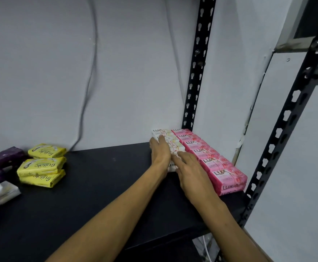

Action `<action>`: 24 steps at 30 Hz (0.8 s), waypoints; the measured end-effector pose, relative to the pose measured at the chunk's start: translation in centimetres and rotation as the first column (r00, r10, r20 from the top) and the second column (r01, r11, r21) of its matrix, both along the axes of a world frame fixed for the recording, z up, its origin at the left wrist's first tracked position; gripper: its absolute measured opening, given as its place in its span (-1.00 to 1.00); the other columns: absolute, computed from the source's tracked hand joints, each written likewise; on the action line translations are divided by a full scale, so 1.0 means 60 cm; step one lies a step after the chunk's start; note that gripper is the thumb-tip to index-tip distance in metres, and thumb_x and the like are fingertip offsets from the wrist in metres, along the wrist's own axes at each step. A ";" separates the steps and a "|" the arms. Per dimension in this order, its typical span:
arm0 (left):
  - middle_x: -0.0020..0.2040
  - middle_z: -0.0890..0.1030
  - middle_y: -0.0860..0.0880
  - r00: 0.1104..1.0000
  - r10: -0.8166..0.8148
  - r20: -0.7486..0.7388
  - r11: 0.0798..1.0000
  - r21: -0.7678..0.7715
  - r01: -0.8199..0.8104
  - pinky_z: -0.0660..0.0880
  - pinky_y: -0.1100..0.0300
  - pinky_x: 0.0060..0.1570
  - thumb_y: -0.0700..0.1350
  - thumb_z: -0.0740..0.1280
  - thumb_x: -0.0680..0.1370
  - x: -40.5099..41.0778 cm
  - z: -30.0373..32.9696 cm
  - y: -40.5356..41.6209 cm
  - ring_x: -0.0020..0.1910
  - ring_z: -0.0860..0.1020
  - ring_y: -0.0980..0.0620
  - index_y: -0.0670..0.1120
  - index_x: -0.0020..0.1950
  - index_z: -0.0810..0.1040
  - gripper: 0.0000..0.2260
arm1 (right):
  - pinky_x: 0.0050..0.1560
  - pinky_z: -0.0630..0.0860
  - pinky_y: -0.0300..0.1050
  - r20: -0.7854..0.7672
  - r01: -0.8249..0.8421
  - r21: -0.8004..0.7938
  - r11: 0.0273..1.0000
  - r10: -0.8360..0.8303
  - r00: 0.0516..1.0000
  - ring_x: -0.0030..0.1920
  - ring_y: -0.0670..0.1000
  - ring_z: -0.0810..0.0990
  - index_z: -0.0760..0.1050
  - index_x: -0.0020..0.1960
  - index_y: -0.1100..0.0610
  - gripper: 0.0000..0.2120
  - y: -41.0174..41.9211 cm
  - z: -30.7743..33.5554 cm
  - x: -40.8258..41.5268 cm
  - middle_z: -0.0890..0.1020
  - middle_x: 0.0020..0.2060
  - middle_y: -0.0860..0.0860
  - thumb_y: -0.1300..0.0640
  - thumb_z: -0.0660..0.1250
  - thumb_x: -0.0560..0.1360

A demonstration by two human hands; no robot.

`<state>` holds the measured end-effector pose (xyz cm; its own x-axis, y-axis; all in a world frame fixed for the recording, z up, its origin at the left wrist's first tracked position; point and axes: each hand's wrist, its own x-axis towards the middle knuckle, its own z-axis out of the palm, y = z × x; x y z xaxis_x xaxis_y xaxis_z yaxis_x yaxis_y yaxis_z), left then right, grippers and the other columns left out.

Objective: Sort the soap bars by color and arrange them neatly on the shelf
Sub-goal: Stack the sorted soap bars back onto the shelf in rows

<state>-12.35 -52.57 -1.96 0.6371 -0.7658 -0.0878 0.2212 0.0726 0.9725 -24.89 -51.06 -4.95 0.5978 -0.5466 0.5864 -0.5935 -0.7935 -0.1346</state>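
Hands flat, fingers near straight, nothing clasped: left hand (161, 151) pressing side of white bars (170, 143), right hand (187, 167) resting on top near front end. Wrapped bars likely light, stiff, slick, so best squared by flat side pressure. White row touching pink bars (214, 160) at shelf (101, 178) right end; yellow bars (43, 164) and purple bars (2, 157) well apart, far left.

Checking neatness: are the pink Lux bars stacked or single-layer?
Stacked. The pink Lux bars show further wrappers beneath the front one, in a straight row beside the white Lux bars.

left grip (160, 150) flat, right grip (187, 168) flat
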 end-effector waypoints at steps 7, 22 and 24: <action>0.24 0.58 -0.05 0.999 0.022 0.043 0.999 0.025 -0.023 0.55 -0.12 0.18 0.26 -0.03 0.44 0.000 -0.018 -0.033 0.08 0.63 -0.06 0.11 0.47 0.24 -0.38 | 0.32 0.48 0.11 0.034 -0.002 0.056 0.998 0.000 0.999 0.44 0.10 0.36 0.44 0.41 0.12 -0.50 -0.015 -0.012 0.005 0.44 0.40 0.10 0.40 0.34 0.50; 0.56 0.28 -0.02 0.995 -0.027 0.099 1.000 0.014 0.026 0.25 -0.15 0.48 0.43 -0.02 0.32 0.027 -0.070 -0.089 0.52 0.30 -0.05 0.34 0.48 0.15 -0.29 | 0.53 0.19 0.09 0.003 0.044 0.119 0.992 -0.045 0.999 0.57 0.13 0.13 0.24 0.55 0.18 -0.44 -0.004 -0.014 0.000 0.25 0.54 0.17 0.24 0.29 0.58; 0.54 0.32 -0.03 0.987 -0.052 0.154 0.998 0.052 0.044 0.27 -0.14 0.47 0.42 -0.03 0.33 0.023 -0.051 -0.052 0.49 0.34 -0.06 0.27 0.51 0.14 -0.26 | 0.52 0.17 0.08 0.014 0.047 0.111 0.993 -0.048 0.999 0.56 0.14 0.13 0.26 0.54 0.19 -0.46 0.001 -0.012 -0.002 0.27 0.52 0.17 0.20 0.30 0.59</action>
<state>-10.95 -55.69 -5.00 0.6086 -0.7929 -0.0285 0.0698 0.0178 0.9974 -24.99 -51.01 -5.66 0.5604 -0.6364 0.5300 -0.6272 -0.7441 -0.2303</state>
